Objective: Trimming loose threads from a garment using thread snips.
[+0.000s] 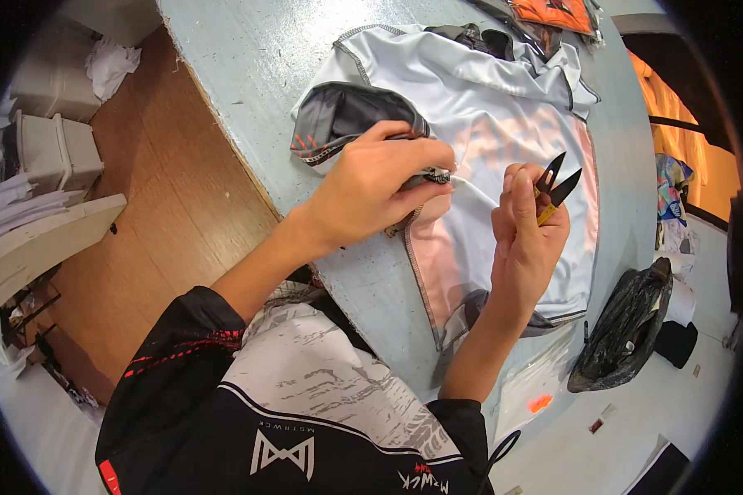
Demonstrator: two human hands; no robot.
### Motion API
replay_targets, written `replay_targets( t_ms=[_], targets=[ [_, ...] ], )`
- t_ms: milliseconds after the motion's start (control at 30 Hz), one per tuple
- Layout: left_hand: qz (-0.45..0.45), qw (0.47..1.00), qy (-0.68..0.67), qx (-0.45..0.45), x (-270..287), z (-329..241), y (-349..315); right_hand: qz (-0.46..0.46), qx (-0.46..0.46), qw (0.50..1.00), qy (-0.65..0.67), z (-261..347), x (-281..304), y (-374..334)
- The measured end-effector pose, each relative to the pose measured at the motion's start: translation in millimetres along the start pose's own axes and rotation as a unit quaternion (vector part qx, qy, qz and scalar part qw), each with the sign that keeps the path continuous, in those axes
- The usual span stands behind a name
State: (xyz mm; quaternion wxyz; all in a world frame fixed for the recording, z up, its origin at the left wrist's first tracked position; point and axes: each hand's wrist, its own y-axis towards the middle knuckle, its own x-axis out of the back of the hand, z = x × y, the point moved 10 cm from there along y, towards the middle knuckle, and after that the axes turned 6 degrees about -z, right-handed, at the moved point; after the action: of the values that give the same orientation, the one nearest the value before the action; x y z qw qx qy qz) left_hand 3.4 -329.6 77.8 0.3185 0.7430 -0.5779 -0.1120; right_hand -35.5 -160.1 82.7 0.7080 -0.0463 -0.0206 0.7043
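A shirt (487, 99), its pale wrong side and overlocked seams showing, lies spread on the table. My left hand (367, 181) is closed on the hem of its dark grey sleeve (359, 107), thumb and fingers pinched together. The sleeve opening gapes just beyond my knuckles. To the right, over the shirt's body, my right hand (527, 235) is curled around a pair of thread snips (560, 188) with black blades and a yellow handle. The blades point up and away, slightly parted. Right thumb and forefinger press together; I cannot make out any thread between them.
The grey-blue table (231, 58) has a worn left edge, with brown floor (153, 181) beyond it. A clear plastic bag (532, 384) and a black plastic bag (623, 334) are at the right. An orange packaged garment (557, 15) sits at the far end. Grey bins (58, 157) stand left.
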Motion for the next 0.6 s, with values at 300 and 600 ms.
replay_targets(
  t_ms=[300,600],
  targets=[
    [-0.031,0.996,-0.081,0.014,5,17,-2,-0.036,-0.036,0.997,-0.052,-23,18,-6],
    [-0.016,0.992,-0.113,0.044,8,15,0,0.006,-0.072,0.99,-0.117,-31,13,-9]
  ],
)
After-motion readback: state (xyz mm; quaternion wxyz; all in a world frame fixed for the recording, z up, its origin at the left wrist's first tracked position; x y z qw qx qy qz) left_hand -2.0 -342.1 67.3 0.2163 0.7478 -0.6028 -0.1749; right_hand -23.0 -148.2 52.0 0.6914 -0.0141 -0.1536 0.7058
